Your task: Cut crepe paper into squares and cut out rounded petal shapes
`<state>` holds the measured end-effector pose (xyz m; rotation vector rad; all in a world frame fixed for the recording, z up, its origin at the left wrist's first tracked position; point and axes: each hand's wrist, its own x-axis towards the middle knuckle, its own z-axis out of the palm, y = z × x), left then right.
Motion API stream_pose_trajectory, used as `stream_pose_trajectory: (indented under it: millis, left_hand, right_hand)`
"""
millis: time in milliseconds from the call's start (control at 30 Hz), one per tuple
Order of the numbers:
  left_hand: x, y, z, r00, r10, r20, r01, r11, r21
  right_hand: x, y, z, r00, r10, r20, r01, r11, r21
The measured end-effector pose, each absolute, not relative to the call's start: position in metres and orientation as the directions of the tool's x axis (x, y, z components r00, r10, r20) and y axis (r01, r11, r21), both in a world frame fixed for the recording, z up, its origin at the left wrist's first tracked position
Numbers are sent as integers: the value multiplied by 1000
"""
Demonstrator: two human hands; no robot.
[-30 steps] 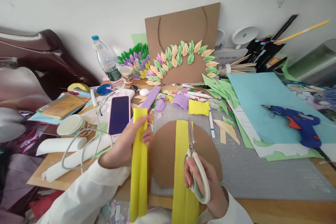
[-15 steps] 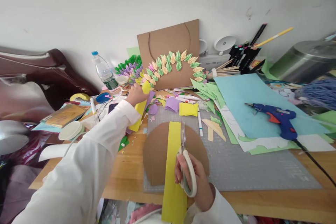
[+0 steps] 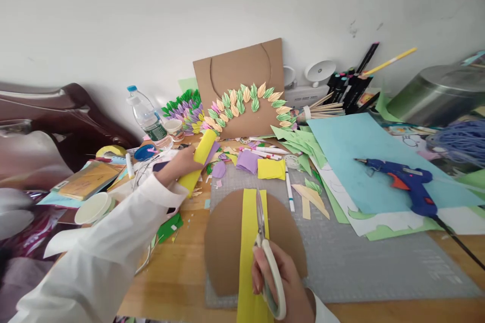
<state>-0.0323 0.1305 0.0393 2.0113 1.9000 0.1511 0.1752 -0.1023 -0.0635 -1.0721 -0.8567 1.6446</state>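
Note:
My right hand grips a pair of scissors with white handles, their blades pointing away from me and together. Under the blades, a long yellow paper strip lies across a round brown cardboard piece and runs toward my body. My left hand reaches to the far left of the mat, its fingers closed on a folded piece of yellow paper; the fingertips are partly hidden. Purple paper shows just behind that piece. A stack of yellow paper and purple paper lie beyond the cardboard.
A blue glue gun rests on blue paper at right. Behind stands a cardboard panel with paper leaves. A water bottle, a paper cup and a white lidded tub are at left. The grey cutting mat covers the front.
My left hand has drawn back slightly left and toward me with the yellow piece. The scissor blades now lie over the long yellow strip instead of at its right edge. The view has tilted slightly.

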Motion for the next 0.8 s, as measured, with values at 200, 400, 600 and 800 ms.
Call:
stream_pose_trajectory:
  millis: [200,400,600,800]
  left_hand:
    - [-47,147,100,223,973,-51,961,-211,178]
    - [-13,195,67,417,908,44,908,-418,24]
    - [7,218,18,382,923,39,920,-376,-114]
    - [-3,209,8,284,947,151,941,-245,-235]
  right_hand:
    - [175,-100,-56,-133,945,-300,-290,-326,-900]
    - [170,-98,-56,-105,936,-337,-292,-353,-889]
    - [170,-99,-57,-105,943,-316,-266,-332,-905]
    - [172,-100,-56,-127,952,-278,-283,-303,-910]
